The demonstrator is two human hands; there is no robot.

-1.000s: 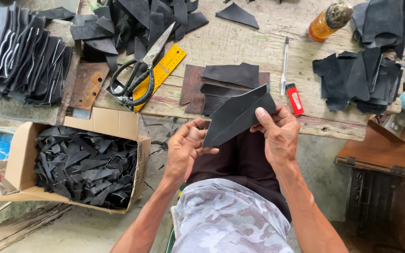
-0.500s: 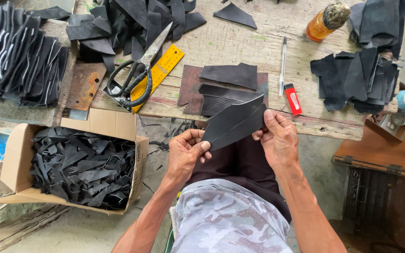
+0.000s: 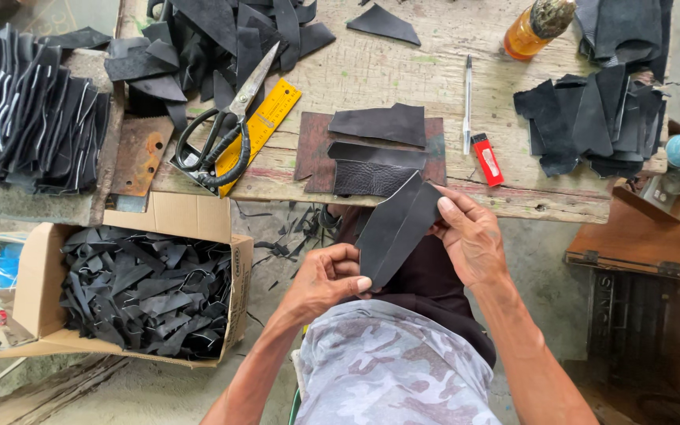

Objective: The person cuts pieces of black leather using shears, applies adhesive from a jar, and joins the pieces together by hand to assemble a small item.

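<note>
Cardboard box (image 3: 37,271) left, hands (image 3: 403,256) hold leather piece (image 3: 393,228)

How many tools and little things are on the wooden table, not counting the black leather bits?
Scissors: 1
Yellow ruler: 1
Pen: 1
Red lighter: 1
Orange bottle: 1
Total: 5
Both hands, left hand and right hand, hold one black leather piece above the lap.

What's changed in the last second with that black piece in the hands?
Both hands, left and right, kept hold of the black leather piece and brought it down from the table edge toward the lap, turning it steeper. Scissors, ruler, lighter and box stayed put.
</note>
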